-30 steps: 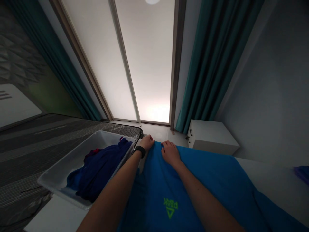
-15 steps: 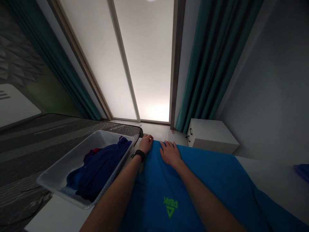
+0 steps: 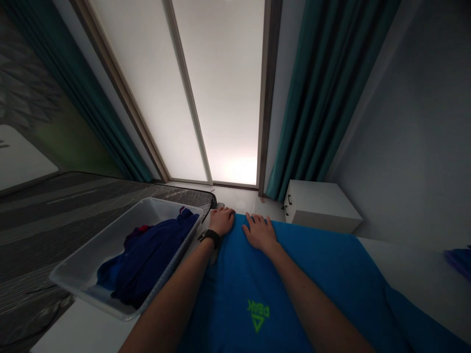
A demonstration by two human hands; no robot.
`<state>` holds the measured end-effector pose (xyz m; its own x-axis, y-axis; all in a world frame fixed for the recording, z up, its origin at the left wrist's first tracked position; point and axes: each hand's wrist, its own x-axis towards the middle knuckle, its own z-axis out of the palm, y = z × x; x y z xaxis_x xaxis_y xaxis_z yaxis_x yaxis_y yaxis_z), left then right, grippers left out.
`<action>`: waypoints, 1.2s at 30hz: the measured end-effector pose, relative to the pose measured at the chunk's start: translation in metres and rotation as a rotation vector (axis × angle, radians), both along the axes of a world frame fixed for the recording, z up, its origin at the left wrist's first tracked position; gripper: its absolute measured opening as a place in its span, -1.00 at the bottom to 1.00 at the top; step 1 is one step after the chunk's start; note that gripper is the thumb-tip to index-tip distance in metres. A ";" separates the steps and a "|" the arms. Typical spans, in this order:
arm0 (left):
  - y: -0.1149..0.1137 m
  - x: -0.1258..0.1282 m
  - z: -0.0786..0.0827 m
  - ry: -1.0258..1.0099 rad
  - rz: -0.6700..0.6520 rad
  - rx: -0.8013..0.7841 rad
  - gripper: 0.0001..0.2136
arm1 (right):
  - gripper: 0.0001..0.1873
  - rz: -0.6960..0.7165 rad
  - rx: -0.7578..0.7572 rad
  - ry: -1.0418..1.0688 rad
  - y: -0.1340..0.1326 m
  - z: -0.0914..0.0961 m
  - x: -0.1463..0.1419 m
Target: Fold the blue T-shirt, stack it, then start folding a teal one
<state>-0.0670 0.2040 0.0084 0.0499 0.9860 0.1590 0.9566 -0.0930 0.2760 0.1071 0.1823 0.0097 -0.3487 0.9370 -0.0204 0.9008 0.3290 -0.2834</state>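
A bright blue T-shirt [image 3: 312, 274] with a green triangle logo lies spread on a white table [image 3: 415, 279]. My left hand [image 3: 222, 220], with a dark watch on its wrist, rests on the shirt's far left corner, its fingers flat and extended. Beside it, my right hand [image 3: 259, 230] lies flat on the shirt's far edge with the fingers spread. Neither hand grips the cloth.
A white plastic tub [image 3: 106, 245] holding dark blue and maroon clothes [image 3: 147, 257] sits left of the shirt, partly over a grey mattress [image 3: 55, 211]. Beyond the table stand a white cabinet [image 3: 320, 206], teal curtains [image 3: 324, 98] and a bright window. Something purple [image 3: 458, 260] lies at the far right.
Both hands have flattened out on the shirt's far edge; a second ago their fingers were curled over it. The view has shifted slightly.
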 end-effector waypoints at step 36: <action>0.006 -0.002 0.001 0.063 0.035 -0.035 -0.68 | -0.36 0.033 0.001 -0.021 -0.001 0.003 0.032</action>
